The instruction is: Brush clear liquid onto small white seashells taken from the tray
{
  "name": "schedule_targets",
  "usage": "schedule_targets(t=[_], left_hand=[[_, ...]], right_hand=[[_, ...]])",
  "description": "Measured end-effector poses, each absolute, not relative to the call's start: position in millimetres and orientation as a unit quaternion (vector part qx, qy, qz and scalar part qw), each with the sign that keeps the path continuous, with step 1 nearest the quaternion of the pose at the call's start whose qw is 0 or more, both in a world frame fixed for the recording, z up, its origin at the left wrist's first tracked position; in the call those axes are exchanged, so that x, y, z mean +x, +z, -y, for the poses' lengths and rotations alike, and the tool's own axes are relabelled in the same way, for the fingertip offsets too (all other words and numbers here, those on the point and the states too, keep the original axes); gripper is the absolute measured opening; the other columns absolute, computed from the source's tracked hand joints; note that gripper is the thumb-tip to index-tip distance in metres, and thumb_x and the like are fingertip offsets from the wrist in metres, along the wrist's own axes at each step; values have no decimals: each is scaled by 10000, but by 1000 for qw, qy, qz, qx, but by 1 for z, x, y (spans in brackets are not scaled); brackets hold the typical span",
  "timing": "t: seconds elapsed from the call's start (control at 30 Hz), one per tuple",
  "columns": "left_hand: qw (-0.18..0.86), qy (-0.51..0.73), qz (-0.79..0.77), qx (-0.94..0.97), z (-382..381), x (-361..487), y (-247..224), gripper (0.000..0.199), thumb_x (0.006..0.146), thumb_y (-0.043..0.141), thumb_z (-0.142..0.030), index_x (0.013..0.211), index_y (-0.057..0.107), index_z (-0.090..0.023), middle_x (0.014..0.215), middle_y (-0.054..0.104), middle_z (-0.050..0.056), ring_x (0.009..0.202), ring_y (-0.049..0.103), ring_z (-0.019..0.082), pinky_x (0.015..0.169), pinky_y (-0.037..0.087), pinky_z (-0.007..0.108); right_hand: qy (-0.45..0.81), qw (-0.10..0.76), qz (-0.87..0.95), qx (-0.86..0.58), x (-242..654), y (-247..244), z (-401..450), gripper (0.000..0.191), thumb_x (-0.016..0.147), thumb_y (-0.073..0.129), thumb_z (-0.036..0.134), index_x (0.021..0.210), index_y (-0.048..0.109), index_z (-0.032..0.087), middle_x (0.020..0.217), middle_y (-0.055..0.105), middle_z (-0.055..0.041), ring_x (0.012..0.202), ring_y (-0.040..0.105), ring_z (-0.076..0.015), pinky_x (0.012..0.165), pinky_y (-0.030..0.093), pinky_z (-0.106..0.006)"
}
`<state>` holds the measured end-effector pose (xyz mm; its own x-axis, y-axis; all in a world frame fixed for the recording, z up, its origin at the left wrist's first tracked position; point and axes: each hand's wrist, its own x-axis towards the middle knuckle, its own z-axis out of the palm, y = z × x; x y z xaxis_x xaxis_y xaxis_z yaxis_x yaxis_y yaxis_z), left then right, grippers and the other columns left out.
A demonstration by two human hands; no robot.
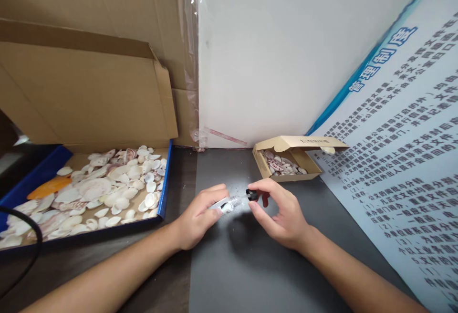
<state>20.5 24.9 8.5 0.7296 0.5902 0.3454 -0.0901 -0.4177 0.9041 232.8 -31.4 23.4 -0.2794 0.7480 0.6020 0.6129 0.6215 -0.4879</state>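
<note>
The fingers (218,197) of the left hand (196,217) are closed round a small clear bottle (231,204), held level and low over the dark table (250,265); the fingers (263,190) of the right hand (282,215) pinch its black cap (251,194) at the bottle's right end. Whether the cap is seated on the neck or just off it is too small to tell.

Largest first: a white wall (279,50) stands behind, with a printed poster (400,170) leaning along the right. To the left, a big cardboard lid (82,93) rises over a blue-edged tray (165,179) full of pale shells (107,189). Just beyond the hands sits a small open carton (289,158), also holding shells. A black cable (32,241) curves in at the lower left.

By my judgement, the work on the cap goes best if the left hand keeps the bottle steady and level while only the right thumb and forefinger turn, with the cap kept in line with the neck so the thread does not cross.

Both forearms reach in from the bottom edge and meet at the middle. The left wrist is straight, knuckles up. The right wrist bends inward, palm facing left, the other fingers loosely curled below the cap.
</note>
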Motion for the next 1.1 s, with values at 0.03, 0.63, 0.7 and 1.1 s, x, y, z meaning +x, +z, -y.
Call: schedule_targets(t=[0.03, 0.63, 0.7, 1.1], left_hand=[[515, 331, -160, 774, -25, 20, 8, 290, 921, 397, -383, 704, 402, -190, 720, 387, -6, 675, 380, 168, 637, 281, 301], [482, 314, -166, 801, -23, 20, 7, 466, 960, 323, -573, 707, 403, -191, 725, 402, -2, 677, 394, 170, 639, 294, 303], [471, 308, -153, 813, -23, 21, 7, 472, 965, 308, -580, 729, 421, -187, 738, 411, 1, 686, 398, 172, 646, 298, 303], [454, 293, -156, 827, -22, 20, 5, 308, 954, 370, -419, 749, 411, -193, 754, 413, -2, 688, 402, 167, 649, 306, 292]], right_hand=[[82, 419, 797, -428, 233, 24, 32, 258, 882, 572, 145, 1130, 538, 209, 848, 607, -21, 665, 580, -152, 563, 477, -259], [149, 383, 790, -455, 236, 23, 28, 200, 956, 482, 265, 765, 500, 207, 658, 479, 21, 586, 465, -141, 561, 372, -260], [155, 375, 792, -456, 236, 24, 28, 281, 970, 449, 267, 695, 465, 208, 623, 443, 26, 567, 434, -140, 556, 346, -271], [219, 448, 740, -451, 232, 18, 29, 57, 955, 509, 202, 905, 515, 228, 835, 573, -16, 735, 567, -166, 656, 476, -282]])
